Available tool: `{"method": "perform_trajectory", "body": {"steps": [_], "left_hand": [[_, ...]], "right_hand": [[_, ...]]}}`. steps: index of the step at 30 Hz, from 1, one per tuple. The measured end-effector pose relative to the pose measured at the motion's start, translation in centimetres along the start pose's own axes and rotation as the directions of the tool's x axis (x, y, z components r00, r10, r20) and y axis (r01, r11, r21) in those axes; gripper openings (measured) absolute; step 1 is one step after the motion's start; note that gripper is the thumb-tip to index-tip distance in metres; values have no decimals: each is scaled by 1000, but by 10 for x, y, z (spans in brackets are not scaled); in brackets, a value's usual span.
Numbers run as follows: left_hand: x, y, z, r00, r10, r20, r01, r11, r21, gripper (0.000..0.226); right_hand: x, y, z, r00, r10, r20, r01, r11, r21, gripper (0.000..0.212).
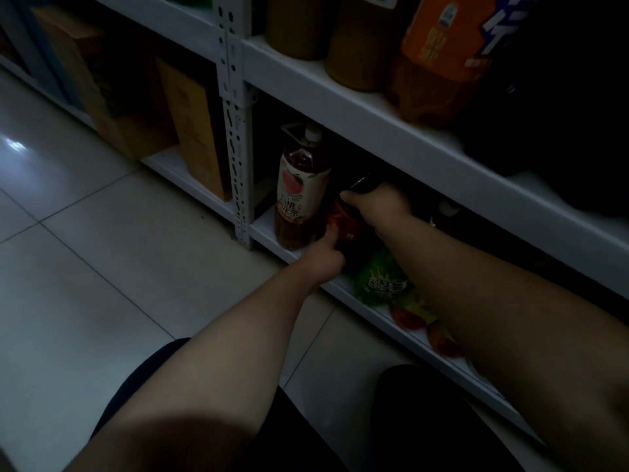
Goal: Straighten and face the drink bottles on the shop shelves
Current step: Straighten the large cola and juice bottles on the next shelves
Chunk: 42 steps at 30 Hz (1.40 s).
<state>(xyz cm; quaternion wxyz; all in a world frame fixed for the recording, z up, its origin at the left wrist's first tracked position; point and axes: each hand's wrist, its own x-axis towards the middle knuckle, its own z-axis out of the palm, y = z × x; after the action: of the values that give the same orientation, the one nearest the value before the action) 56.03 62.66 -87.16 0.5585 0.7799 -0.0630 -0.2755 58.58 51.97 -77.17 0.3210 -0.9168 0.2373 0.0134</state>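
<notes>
— Where to find the dark bottle (345,221)?

— Down on the bottom shelf (269,229), just right of the peach tea bottle (301,189). Touching or only close, too dim to tell. Seemingly leaning a little, with a red label partly turned toward the aisle.

— Held how?

— From both ends. Clamped round the neck with the right hand (377,199), thumb pointing toward the peach tea, other fingers hidden behind. Gripped low with the left hand (326,262), thumb pressed up against the red label, fingers curled under and out of sight. Hands apart, one above the other, with both forearms stretched forward and down into the shelf.

— How best to finish the step?

— Probably like this: seat the base flat first, then twist from the neck until the red label squares to the front. Keep the lower grip light, steering rather than squeezing. Mind the peach tea bottle on the left, which looks easy to knock in a turn. Watch also the green-labelled bottle (381,281) just under the right forearm, near the shelf edge. Then slide forward, level with the neighbour.
</notes>
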Motion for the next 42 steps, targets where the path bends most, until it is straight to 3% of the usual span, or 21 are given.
{"method": "perform_trajectory", "body": {"steps": [6,9,10,13,16,19,21,25,29,37,42], "left_hand": [[-6,2,11,978,130,165,-152,979,133,61],[1,5,-2,991,131,-17,-112,900,420,35],[5,3,-7,989,109,-96,-57,900,433,33],[7,-2,-8,994,40,-104,-13,968,249,47],[7,-4,0,1000,5,-2,-5,986,167,66],[10,-8,-2,999,-42,-20,44,994,103,61],[12,-9,-2,996,-81,-48,86,991,106,53],[10,-8,2,997,-77,-12,78,992,102,76],[12,-6,4,996,-93,-11,94,989,113,83],[11,-13,0,999,-53,1,53,998,23,79],[8,-13,-6,999,16,33,-18,998,62,71]], "right_hand": [[3,-10,-12,990,21,138,-19,1000,-15,52],[1,-9,-11,990,0,144,2,1000,-10,49],[0,-8,-9,989,-12,144,9,1000,20,53],[-1,-6,-5,995,-23,99,11,993,116,68],[3,-7,-5,995,-11,98,-2,991,136,61],[8,-9,-7,989,24,145,-51,981,186,57],[11,-7,-10,981,62,186,-105,967,231,59],[12,-5,-16,957,116,265,-181,955,235,58],[11,-4,-15,955,119,273,-190,949,251,54],[-4,-2,-8,985,55,163,-104,945,309,39],[-22,11,-5,999,-43,-10,44,986,163,45]]}}
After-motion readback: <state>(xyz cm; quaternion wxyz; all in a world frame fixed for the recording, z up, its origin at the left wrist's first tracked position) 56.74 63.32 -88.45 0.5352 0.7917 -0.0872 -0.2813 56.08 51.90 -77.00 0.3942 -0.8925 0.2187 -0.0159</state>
